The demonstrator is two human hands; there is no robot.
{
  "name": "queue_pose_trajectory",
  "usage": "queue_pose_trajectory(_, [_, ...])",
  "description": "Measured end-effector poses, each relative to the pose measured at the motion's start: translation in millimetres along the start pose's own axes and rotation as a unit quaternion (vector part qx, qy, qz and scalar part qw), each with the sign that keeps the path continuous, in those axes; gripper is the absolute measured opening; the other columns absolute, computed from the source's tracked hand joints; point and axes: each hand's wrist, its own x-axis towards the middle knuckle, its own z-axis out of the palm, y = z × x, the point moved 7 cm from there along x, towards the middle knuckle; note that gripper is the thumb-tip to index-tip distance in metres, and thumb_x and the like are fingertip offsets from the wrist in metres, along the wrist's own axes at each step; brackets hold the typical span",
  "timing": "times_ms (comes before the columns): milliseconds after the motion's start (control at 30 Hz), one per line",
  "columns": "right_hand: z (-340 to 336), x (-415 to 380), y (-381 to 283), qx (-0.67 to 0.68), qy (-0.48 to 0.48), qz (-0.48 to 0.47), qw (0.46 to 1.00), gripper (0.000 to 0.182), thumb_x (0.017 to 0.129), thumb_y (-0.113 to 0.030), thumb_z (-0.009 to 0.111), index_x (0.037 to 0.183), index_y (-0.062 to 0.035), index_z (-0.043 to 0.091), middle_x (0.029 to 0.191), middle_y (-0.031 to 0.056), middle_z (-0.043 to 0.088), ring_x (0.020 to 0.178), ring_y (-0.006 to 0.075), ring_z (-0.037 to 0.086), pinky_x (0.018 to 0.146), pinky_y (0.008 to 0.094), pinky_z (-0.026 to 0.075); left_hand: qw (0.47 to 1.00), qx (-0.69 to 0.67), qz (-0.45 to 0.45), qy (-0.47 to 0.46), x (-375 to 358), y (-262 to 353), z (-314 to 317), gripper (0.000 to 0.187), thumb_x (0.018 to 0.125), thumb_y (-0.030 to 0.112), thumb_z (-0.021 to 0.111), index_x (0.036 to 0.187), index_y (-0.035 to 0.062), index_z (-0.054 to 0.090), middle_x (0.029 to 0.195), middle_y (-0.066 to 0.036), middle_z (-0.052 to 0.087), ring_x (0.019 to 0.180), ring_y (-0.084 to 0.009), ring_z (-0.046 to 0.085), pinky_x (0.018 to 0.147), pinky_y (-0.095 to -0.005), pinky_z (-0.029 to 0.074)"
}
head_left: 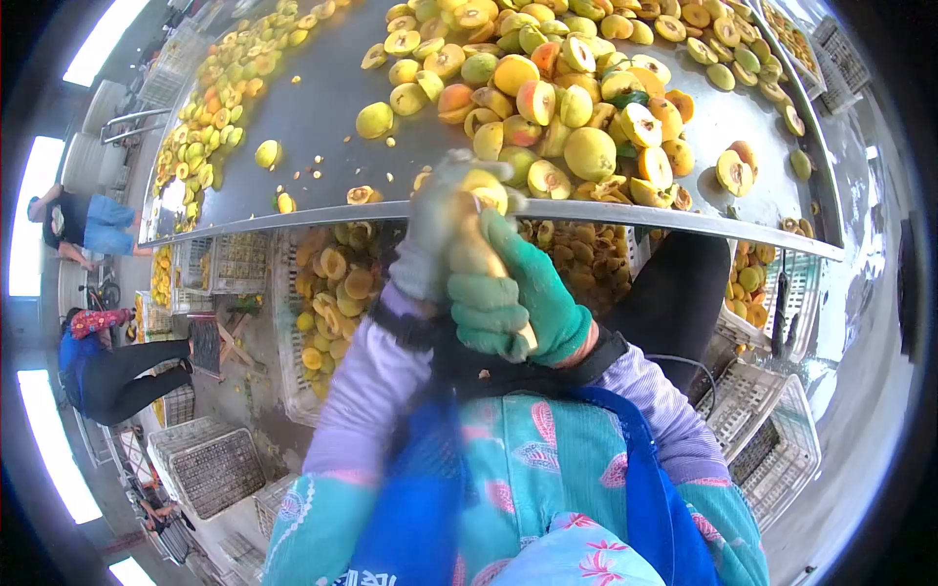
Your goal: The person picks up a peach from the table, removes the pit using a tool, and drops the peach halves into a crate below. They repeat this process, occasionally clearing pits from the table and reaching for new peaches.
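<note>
My left hand point(430, 230), in a pale grey glove and blurred by motion, is closed around a yellow peach point(486, 188) at the table's near edge. My right hand point(518, 298), in a green glove, grips a tool with a light wooden handle point(476, 256). The handle's butt shows below my fingers, and its far end meets the peach; the tip is hidden there. Just beyond my hands, a heap of halved yellow peaches point(589, 153) covers part of the metal table point(337, 107), many with pits showing.
Crates of peach pieces stand under the table edge, one crate point(290, 332) at left and one point(803, 293) at right. More peach halves point(210, 107) line the table's left side. Stacked plastic crates point(207, 469) sit on the floor. Two people point(98, 366) point(83, 220) are at far left.
</note>
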Motion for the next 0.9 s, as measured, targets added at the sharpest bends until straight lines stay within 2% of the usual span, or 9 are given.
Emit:
queue_pose_trajectory(67, [5, -18, 1, -0.074, 0.048, 0.004, 0.996, 0.048, 0.099, -0.060, 0.035, 0.080, -0.0183, 0.050, 0.054, -0.0072, 0.036, 0.040, 0.0084, 0.034, 0.039, 0.0250, 0.030, 0.988, 0.117, 0.006, 0.103, -31, 31, -18, 0.028, 0.096, 0.028, 0.054, 0.103, 0.0018, 0.062, 0.076, -0.011, 0.064, 0.065, -0.0199, 0.064, 0.060, -0.0304, 0.053])
queue_pose_trajectory(200, [-105, -84, -37, -0.111, 0.324, -0.053, 0.938, 0.044, 0.097, -0.057, 0.045, 0.083, -0.0159, 0.050, 0.056, -0.0042, 0.041, 0.041, 0.0103, 0.040, 0.038, 0.0265, 0.037, 0.845, 0.534, 0.001, 0.029, -32, 48, -116, 0.025, 0.087, 0.025, 0.063, 0.102, 0.0049, 0.066, 0.079, -0.011, 0.064, 0.070, -0.0213, 0.064, 0.064, -0.0333, 0.051])
queue_pose_trajectory(267, [-130, -96, -37, -0.157, 0.419, -0.040, 0.893, 0.044, 0.097, -0.057, 0.046, 0.087, -0.0143, 0.050, 0.060, -0.0019, 0.044, 0.043, 0.0112, 0.043, 0.039, 0.0275, 0.040, 0.759, 0.630, -0.165, 0.024, 10, 74, -117, 0.028, 0.082, 0.026, 0.067, 0.102, 0.0061, 0.067, 0.084, -0.013, 0.065, 0.077, -0.0242, 0.065, 0.068, -0.0373, 0.052])
queue_pose_trajectory(333, [-107, -78, -23, -0.174, 0.401, 0.007, 0.899, 0.049, 0.094, -0.060, 0.048, 0.093, -0.0108, 0.053, 0.065, 0.0016, 0.050, 0.044, 0.0139, 0.047, 0.041, 0.0296, 0.047, 0.749, 0.654, -0.032, 0.101, 68, 74, -122, 0.039, 0.076, 0.031, 0.072, 0.106, 0.0072, 0.066, 0.092, -0.015, 0.067, 0.086, -0.0287, 0.066, 0.078, -0.0411, 0.052])
queue_pose_trajectory(400, [-89, -69, -34, -0.323, 0.406, -0.042, 0.854, 0.051, 0.093, -0.061, 0.049, 0.092, -0.0099, 0.052, 0.065, 0.0020, 0.051, 0.045, 0.0135, 0.048, 0.040, 0.0287, 0.046, 0.652, 0.748, 0.088, 0.090, 128, 23, -142, 0.047, 0.073, 0.033, 0.075, 0.110, 0.0070, 0.064, 0.100, -0.017, 0.067, 0.095, -0.0292, 0.065, 0.086, -0.0400, 0.050])
queue_pose_trajectory(500, [-56, -71, -49, -0.454, 0.427, -0.104, 0.775, 0.045, 0.097, -0.054, 0.047, 0.092, -0.0088, 0.051, 0.065, 0.0028, 0.052, 0.046, 0.0122, 0.050, 0.039, 0.0274, 0.044, 0.689, 0.708, -0.140, -0.065, 158, 3, -160, 0.061, 0.069, 0.037, 0.077, 0.119, 0.0062, 0.061, 0.112, -0.019, 0.064, 0.103, -0.0307, 0.063, 0.091, -0.0373, 0.050])
queue_pose_trajectory(600, [-16, -62, -64, -0.519, 0.431, -0.116, 0.729, 0.036, 0.100, -0.043, 0.049, 0.091, -0.0084, 0.052, 0.064, 0.0054, 0.051, 0.050, 0.0143, 0.054, 0.041, 0.0326, 0.044, 0.963, 0.225, -0.125, -0.080, 119, 21, -138, 0.048, 0.081, 0.019, 0.070, 0.124, 0.0032, 0.058, 0.114, -0.016, 0.065, 0.105, -0.0288, 0.064, 0.094, -0.0399, 0.051])
queue_pose_trajectory(767, [-2, -11, -81, -0.774, 0.309, -0.320, 0.450, 0.030, 0.098, -0.032, 0.053, 0.098, -0.0013, 0.053, 0.065, 0.0163, 0.056, 0.054, 0.0302, 0.060, 0.049, 0.0433, 0.045, 0.982, -0.167, -0.089, -0.021, 40, 44, -44, 0.029, 0.097, 0.012, 0.051, 0.123, -0.0008, 0.058, 0.116, -0.014, 0.065, 0.102, -0.0220, 0.066, 0.091, -0.0332, 0.053])
queue_pose_trajectory(900, [15, -10, -66, -0.904, 0.204, -0.357, 0.116, 0.024, 0.098, -0.022, 0.051, 0.103, 0.0012, 0.054, 0.073, 0.0225, 0.060, 0.065, 0.0403, 0.061, 0.052, 0.0498, 0.044, 0.976, -0.197, -0.091, -0.016, 18, 28, -1, 0.058, 0.096, 0.044, 0.053, 0.126, -0.0061, 0.052, 0.113, -0.024, 0.063, 0.101, -0.0344, 0.064, 0.090, -0.0447, 0.053])
